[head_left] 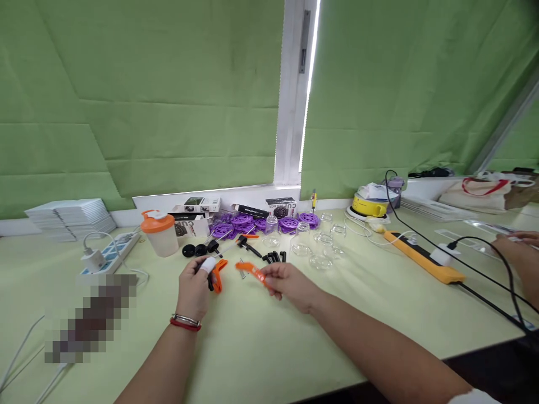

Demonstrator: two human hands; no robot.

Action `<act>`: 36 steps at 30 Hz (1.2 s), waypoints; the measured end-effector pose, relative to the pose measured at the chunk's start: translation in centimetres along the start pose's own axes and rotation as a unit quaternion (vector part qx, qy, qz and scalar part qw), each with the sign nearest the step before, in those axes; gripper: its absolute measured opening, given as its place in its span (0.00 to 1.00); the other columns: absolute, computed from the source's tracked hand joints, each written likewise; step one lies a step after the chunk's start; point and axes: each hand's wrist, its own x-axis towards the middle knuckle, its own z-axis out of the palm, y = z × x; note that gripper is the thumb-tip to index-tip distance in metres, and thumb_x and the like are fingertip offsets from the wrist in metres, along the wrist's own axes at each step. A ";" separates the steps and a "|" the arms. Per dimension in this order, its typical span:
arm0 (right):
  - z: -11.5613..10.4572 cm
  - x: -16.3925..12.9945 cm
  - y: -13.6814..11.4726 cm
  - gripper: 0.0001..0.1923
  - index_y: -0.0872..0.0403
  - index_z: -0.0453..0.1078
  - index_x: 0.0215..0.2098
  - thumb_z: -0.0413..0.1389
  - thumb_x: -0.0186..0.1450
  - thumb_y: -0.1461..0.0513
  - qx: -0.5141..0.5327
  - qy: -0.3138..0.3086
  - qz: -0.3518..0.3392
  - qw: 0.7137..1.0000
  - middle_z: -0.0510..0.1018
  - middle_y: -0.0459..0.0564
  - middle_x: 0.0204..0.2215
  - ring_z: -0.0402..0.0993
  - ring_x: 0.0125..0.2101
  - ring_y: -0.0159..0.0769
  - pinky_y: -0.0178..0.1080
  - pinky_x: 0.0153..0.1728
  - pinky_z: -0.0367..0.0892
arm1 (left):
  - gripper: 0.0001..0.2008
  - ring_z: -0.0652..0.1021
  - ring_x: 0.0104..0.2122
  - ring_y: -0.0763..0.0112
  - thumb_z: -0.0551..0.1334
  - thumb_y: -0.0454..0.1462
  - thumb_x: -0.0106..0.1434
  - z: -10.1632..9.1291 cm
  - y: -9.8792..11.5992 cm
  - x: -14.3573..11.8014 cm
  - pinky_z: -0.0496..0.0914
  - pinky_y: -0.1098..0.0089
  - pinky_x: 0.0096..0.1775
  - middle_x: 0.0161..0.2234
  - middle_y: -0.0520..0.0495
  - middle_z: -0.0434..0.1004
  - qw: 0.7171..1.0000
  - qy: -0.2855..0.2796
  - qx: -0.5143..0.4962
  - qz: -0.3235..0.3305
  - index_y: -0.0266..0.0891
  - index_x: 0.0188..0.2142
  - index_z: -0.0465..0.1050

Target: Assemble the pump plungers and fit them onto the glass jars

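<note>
While both orange pieces are in hand, I judge the assembly barely begun: black screws point(275, 257) lie loose just beyond. My left hand point(192, 290), fingers curled shut, grips an orange bracket point(218, 275). My right hand point(290, 285) pinches an orange strip point(251, 271) between closed fingertips, right of the bracket, apart from it.

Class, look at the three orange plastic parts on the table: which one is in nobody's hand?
The small orange piece lying near the purple discs. The left hand grips one orange part; the right hand pinches the orange strip.
</note>
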 end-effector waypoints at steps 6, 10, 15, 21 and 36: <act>-2.9 0.7 1.6 0.18 0.55 0.66 0.35 0.64 0.49 0.59 0.279 0.083 -0.008 0.957 0.66 0.41 0.22 0.58 0.19 0.23 0.30 0.19 0.47 | 0.13 0.69 0.20 0.75 0.63 0.38 0.51 1.5 -0.7 -2.5 0.59 0.75 0.21 0.21 0.53 0.71 0.987 -0.149 0.062 -0.011 0.37 0.37 0.71; -2.4 0.9 2.8 0.17 0.56 0.67 0.35 0.64 0.49 0.59 0.296 0.042 0.006 0.954 0.66 0.43 0.23 0.56 0.19 0.22 0.30 0.20 0.44 | 0.15 0.70 0.21 0.74 0.65 0.39 0.51 1.7 -0.6 -2.8 0.61 0.73 0.23 0.23 0.52 0.71 0.984 -0.173 0.045 -0.009 0.37 0.38 0.71; -2.5 0.3 2.8 0.17 0.57 0.70 0.37 0.64 0.52 0.59 0.297 -0.035 0.010 0.954 0.65 0.43 0.25 0.54 0.19 0.21 0.31 0.20 0.41 | 0.15 0.70 0.23 0.74 0.66 0.39 0.51 1.9 -0.4 -3.2 0.64 0.71 0.27 0.27 0.49 0.72 0.973 -0.231 0.021 -0.008 0.37 0.38 0.71; -2.0 -0.3 2.8 0.19 0.57 0.73 0.39 0.65 0.52 0.57 0.255 -0.102 0.025 0.961 0.64 0.43 0.23 0.52 0.19 0.21 0.33 0.22 0.41 | 0.18 0.71 0.27 0.70 0.69 0.37 0.47 2.1 -0.5 -4.1 0.68 0.67 0.32 0.34 0.46 0.73 0.956 -0.293 0.021 -0.015 0.40 0.40 0.72; -0.7 -0.3 3.4 0.17 0.57 0.70 0.32 0.64 0.52 0.54 0.184 -0.079 0.054 0.978 0.64 0.40 0.17 0.55 0.17 0.22 0.31 0.21 0.45 | 0.14 0.70 0.30 0.67 0.61 0.45 0.56 2.3 0.1 -5.0 0.65 0.69 0.29 0.33 0.43 0.73 0.949 -0.293 -0.059 -0.096 0.37 0.36 0.76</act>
